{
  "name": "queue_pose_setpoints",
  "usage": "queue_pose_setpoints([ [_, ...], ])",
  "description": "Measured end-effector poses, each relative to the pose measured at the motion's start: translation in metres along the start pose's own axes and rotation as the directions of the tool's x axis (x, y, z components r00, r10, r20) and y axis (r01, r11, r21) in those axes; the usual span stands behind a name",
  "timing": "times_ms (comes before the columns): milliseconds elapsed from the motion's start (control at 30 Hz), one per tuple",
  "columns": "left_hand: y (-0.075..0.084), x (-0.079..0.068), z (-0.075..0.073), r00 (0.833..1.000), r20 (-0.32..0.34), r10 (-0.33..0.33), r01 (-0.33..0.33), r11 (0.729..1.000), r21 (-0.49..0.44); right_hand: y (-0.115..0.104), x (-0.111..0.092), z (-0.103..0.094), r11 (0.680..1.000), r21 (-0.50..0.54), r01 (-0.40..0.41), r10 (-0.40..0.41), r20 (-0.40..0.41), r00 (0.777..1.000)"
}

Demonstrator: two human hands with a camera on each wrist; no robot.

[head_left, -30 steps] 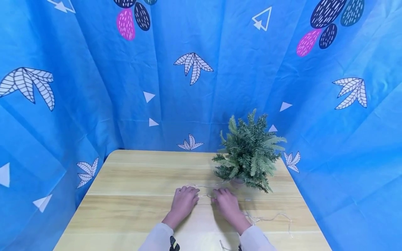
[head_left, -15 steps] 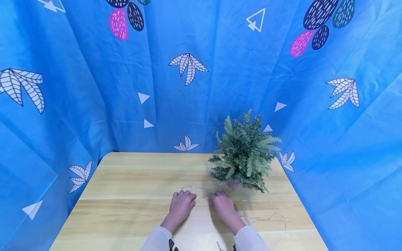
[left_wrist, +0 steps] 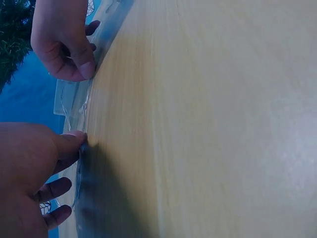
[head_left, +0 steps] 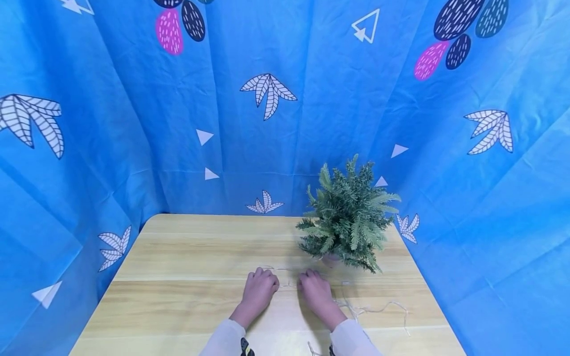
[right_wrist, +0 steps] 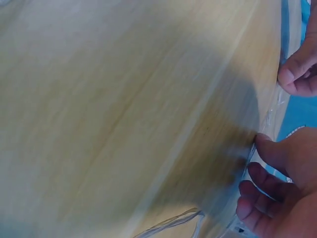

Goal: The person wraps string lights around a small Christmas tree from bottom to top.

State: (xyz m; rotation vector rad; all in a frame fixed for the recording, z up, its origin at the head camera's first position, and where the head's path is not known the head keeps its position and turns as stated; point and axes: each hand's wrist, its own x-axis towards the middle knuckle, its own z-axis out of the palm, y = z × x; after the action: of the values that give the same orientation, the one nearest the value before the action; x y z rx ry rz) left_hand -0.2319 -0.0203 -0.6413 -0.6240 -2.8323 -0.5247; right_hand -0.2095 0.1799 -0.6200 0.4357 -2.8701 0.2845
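A thin clear wire, which looks like a string of fairy lights (head_left: pixel 289 284), runs between the hands over the table. The left hand (head_left: pixel 260 289) pinches it between thumb and index finger; in the left wrist view the other fingers (left_wrist: pixel 58 187) stand spread apart. A short way to the right, the right hand (head_left: pixel 314 291) also pinches the wire with thumb and forefinger. In the right wrist view its remaining fingers (right_wrist: pixel 255 193) are loosely bent. Another strand of the wire lies just beyond both hands. The exact pinch points are partly hidden by the fingers.
A small artificial fir tree (head_left: pixel 349 217) in a pot stands at the back right of the wooden table (head_left: pixel 187 257). Loose wire (head_left: pixel 385 309) trails right of the right forearm, and a short end lies near the front. A blue patterned curtain (head_left: pixel 267 148) encloses the table.
The head view has shifted slightly. The wire between the hands now sits a little nearer the person, with a small kink. The hands have barely moved and both still pinch it.
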Motion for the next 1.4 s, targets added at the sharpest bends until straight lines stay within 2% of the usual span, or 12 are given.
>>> queue_pose_setpoints([
  [233, 0.001, -0.003, -0.006, 1.0, -0.009, 0.013, -0.013, 0.999, -0.044, -0.001, -0.005, -0.01, 0.999, -0.019, 0.027, -0.027, 0.009, 1.0],
  [367, 0.0, -0.003, -0.014, 0.999, -0.034, 0.038, -0.041, 0.996, -0.076, -0.001, -0.007, -0.02, 0.998, -0.038, 0.055, -0.055, -0.026, 0.998],
  [633, -0.002, -0.006, -0.035, 0.996, -0.018, 0.086, -0.087, 0.991, -0.098, 0.006, -0.014, -0.039, 0.981, -0.14, 0.135, -0.142, -0.042, 0.989],
  [767, -0.004, -0.01, -0.044, 0.995, -0.017, 0.094, -0.096, 0.992, -0.084, 0.011, -0.019, -0.049, 0.977, -0.172, 0.125, -0.139, -0.071, 0.988],
  [1000, -0.009, -0.017, -0.051, 0.993, -0.04, 0.109, -0.112, 0.989, -0.098, 0.016, -0.027, -0.065, 0.992, -0.1, 0.076, -0.093, -0.172, 0.981],
  [1200, -0.011, -0.017, -0.054, 0.992, -0.075, 0.098, -0.106, 0.989, -0.104, 0.018, -0.033, -0.081, 0.997, -0.05, 0.062, -0.073, -0.256, 0.964],
  [1400, -0.016, -0.016, -0.061, 0.996, -0.067, 0.064, -0.072, 0.99, -0.118, 0.017, -0.037, -0.099, 0.997, -0.022, 0.069, -0.072, -0.268, 0.961],
])
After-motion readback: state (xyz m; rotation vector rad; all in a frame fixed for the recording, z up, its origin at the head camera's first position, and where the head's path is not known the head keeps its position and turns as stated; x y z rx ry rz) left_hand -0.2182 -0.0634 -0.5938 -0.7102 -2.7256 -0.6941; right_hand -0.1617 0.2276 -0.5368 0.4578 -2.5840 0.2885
